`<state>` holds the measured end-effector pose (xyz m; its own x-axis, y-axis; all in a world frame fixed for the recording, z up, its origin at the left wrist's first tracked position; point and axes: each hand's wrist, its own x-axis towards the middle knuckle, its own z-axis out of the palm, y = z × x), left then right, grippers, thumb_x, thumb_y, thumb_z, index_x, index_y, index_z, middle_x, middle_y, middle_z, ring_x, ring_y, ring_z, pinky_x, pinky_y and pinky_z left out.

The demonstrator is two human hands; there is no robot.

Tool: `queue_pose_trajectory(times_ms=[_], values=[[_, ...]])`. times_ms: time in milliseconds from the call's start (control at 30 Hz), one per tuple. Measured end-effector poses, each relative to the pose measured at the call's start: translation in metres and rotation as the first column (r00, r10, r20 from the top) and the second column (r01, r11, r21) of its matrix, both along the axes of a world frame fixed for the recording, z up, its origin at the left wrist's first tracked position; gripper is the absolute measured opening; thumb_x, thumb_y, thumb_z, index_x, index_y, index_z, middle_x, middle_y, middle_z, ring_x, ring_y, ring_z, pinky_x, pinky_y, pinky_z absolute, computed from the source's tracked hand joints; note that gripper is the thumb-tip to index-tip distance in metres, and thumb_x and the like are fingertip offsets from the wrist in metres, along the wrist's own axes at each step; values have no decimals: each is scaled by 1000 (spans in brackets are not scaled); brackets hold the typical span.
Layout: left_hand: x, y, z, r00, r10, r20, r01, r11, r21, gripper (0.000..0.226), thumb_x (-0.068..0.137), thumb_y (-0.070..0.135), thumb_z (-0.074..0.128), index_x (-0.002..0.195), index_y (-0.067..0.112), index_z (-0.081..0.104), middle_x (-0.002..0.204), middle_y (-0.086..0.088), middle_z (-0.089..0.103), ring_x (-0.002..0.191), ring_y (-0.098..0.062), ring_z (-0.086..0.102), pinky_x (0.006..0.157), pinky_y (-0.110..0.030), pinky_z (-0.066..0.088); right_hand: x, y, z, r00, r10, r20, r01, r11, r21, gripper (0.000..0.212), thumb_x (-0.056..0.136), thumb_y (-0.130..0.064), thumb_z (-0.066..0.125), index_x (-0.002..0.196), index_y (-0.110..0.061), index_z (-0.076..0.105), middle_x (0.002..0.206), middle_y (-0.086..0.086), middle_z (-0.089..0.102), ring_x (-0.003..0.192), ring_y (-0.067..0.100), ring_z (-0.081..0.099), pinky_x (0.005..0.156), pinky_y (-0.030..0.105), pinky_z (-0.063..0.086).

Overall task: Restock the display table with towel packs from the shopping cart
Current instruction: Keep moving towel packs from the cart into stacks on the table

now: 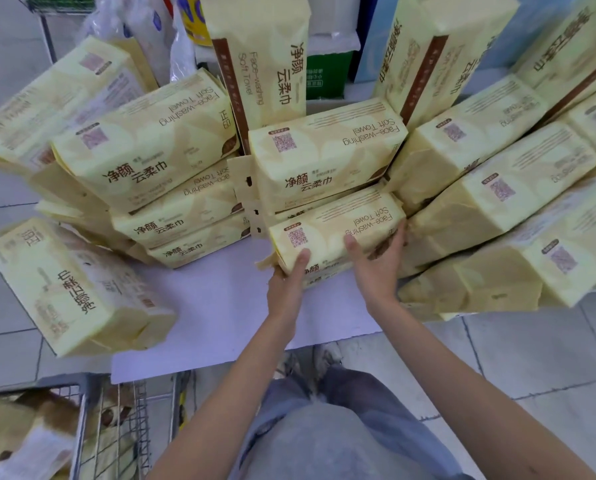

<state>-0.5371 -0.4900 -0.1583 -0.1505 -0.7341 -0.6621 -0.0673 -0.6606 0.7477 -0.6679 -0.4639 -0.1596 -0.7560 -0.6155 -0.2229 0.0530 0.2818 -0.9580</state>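
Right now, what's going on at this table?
A person holds one yellow towel pack with both hands at the front of the middle stack on the display table. The left hand is at its near-left corner and the right hand at its right end, thumbs on top. More packs are piled on both sides. The shopping cart at lower left has packs in it.

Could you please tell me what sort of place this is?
Probably a shop: identical towel packs are stacked on a display table, and a wire shopping cart stands beside it on a tiled floor.

Shopping cart cut off at bottom-left edge.
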Motion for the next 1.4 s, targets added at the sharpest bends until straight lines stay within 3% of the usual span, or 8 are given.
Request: queue_pose_trajectory(times_ms=[200, 333, 533, 700, 867, 1067, 1233, 1400], values=[[35, 18, -1, 961, -162, 226, 189, 976, -105, 70, 89, 49, 56, 149, 23, 29, 151, 4, 36, 136, -18, 38, 100, -30, 33, -2, 38, 6, 980, 195, -41, -191, 978, 85, 82, 85, -29, 68, 150, -19, 19, 151, -10, 28, 140, 9, 27, 114, 33, 26], [53, 50, -1, 923, -165, 349, 242, 951, -191, 57, 91, 42, 58, 142, 26, 40, 148, 4, 41, 132, -15, 42, 107, -35, 37, 0, 65, -5, 898, 441, 7, -431, 875, 219, 56, 94, -22, 56, 144, -16, 33, 140, -5, 42, 132, 14, 39, 103, 27, 33], [62, 105, 0, 897, 3, 441, 156, 933, -325, 38, 90, 37, 60, 127, 29, 55, 131, 9, 55, 111, -3, 50, 75, -3, 39, -7, 96, -12, 618, 785, -36, -735, 594, 326, 49, 95, -33, 51, 141, -22, 38, 135, -3, 49, 115, 10, 48, 89, 20, 36], [53, 168, -1, 886, 153, 437, -10, 950, -312, 38, 92, 33, 59, 128, 24, 55, 128, 6, 56, 120, -12, 52, 93, -24, 39, -25, 117, -16, 354, 933, -69, -850, 351, 393, 50, 94, -38, 52, 140, -25, 37, 131, -6, 49, 113, 8, 47, 82, 9, 39], [39, 249, -1, 812, 400, 426, -298, 910, -288, 37, 93, 26, 58, 128, 15, 56, 128, 4, 56, 119, -13, 52, 91, -24, 39, -33, 137, -18, 61, 998, -27, -894, 66, 443, 52, 94, -37, 52, 141, -20, 36, 138, -2, 48, 125, 18, 49, 104, 40, 40], [29, 348, -1, 551, 707, 443, -681, 688, -250, 34, 92, 16, 61, 125, 12, 59, 124, -1, 61, 115, -16, 56, 86, -22, 39, 3, 163, -20, -310, 951, -7, -853, -274, 445, 52, 94, -27, 55, 140, -10, 39, 140, 6, 48, 126, 20, 47, 105, 37, 37], [18, 404, 1, 315, 840, 441, -856, 452, -250, 31, 91, 8, 61, 122, 9, 59, 115, 1, 61, 110, -18, 58, 89, -24, 41, 49, 177, -15, -513, 857, -39, -790, -455, 410, 51, 94, -25, 56, 140, -9, 40, 138, 7, 51, 124, 20, 49, 102, 29, 35], [19, 433, 0, 145, 897, 417, -931, 266, -251, 32, 91, 10, 61, 123, 11, 59, 117, 2, 60, 108, -15, 58, 90, -25, 42, 105, 190, -9, -641, 764, -73, -726, -573, 380, 53, 93, -26, 57, 140, -7, 40, 136, 10, 51, 125, 21, 48, 106, 36, 36]])
